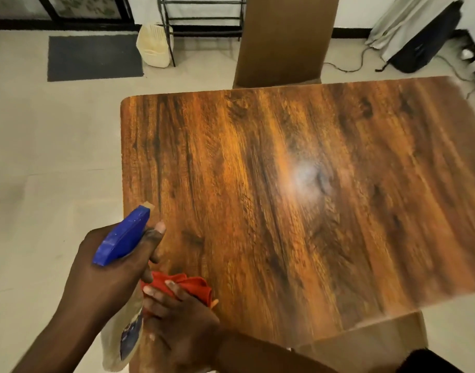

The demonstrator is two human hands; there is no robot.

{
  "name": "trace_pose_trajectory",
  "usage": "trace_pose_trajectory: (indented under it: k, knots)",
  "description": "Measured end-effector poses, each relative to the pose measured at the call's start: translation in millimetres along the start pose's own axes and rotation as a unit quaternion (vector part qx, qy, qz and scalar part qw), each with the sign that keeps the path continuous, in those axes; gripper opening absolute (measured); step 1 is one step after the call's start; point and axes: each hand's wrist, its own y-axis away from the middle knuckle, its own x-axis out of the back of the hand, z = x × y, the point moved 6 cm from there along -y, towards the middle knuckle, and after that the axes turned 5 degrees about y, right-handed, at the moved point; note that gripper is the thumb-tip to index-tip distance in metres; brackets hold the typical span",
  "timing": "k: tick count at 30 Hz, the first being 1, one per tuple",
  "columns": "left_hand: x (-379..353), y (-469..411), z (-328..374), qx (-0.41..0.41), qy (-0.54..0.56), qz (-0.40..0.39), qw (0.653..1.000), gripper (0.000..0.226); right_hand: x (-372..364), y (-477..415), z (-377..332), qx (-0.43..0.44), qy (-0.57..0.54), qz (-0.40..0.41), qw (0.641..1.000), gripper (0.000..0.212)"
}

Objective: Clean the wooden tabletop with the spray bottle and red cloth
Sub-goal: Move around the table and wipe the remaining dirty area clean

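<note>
My left hand [104,273] grips a spray bottle [123,238] with a blue trigger head and a pale body, held over the near left corner of the wooden tabletop [257,157]; a finger lies on the trigger and the nozzle points across the table. Just below it, my right hand [177,319] clutches a bunched red cloth [190,285] that rests on the tabletop near the front edge. A whitish patch [309,176] shows on the wood near the middle; spray or glare, I cannot tell which.
A brown chair back [284,41] stands at the far side of the table and another chair [365,343] at the near right. On the pale floor lie a grey mat [93,57], a cream jug [154,47], a black metal rack [204,17], and a dark bag with cables [424,41].
</note>
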Motion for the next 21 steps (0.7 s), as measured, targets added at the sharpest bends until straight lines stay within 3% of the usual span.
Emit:
trace_pose_trajectory:
  k: [5, 8, 10, 15, 19, 21]
  knots:
    - [0, 29, -10, -0.023, -0.024, -0.061, 0.998, 0.045, -16, 47, -35, -0.020, -0.053, 0.005, 0.998, 0.071]
    - [-1, 45, -22, -0.023, -0.032, -0.077, 0.996, 0.041, -24, 67, -42, -0.067, -0.019, -0.006, 0.998, 0.079]
    - [-3, 59, -26, -0.019, -0.032, -0.098, 0.994, 0.044, -34, 81, -52, -0.086, -0.056, -0.038, 0.994, 0.086]
    - [-4, 88, -32, -0.021, -0.026, -0.107, 0.994, 0.054, -40, 116, -67, -0.110, -0.172, -0.021, 0.979, 0.088]
    - [-3, 104, -39, -0.022, -0.016, -0.123, 0.992, 0.054, -49, 151, -75, -0.133, -0.191, -0.025, 0.972, 0.099]
    - [-2, 113, -43, -0.005, 0.000, -0.127, 0.992, 0.050, -49, 170, -77, -0.157, -0.202, -0.017, 0.966, 0.090]
